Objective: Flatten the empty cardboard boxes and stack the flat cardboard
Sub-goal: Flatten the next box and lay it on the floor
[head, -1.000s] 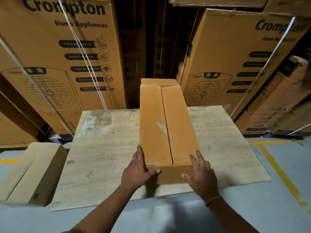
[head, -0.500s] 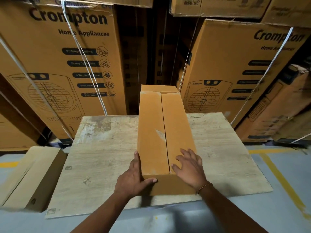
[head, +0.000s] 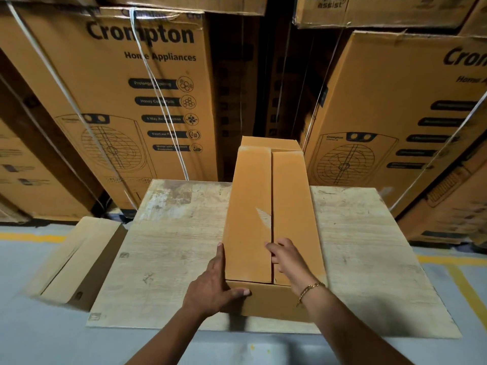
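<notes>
A long, plain brown cardboard box lies lengthwise on a pale wooden board, its two top flaps closed along a middle seam. My left hand grips the box's near left corner, fingers along the side and thumb across the front end. My right hand rests on the right flap near the front, and its fingertips reach the seam. The far end flap stands slightly raised.
A second closed cardboard box lies on the grey floor left of the board. Tall strapped Crompton cartons wall off the back and right. Yellow floor lines run on the right.
My right hand left the front right corner and slid up onto the top flaps to the seam. My left hand kept its corner grip. The view drew closer.
</notes>
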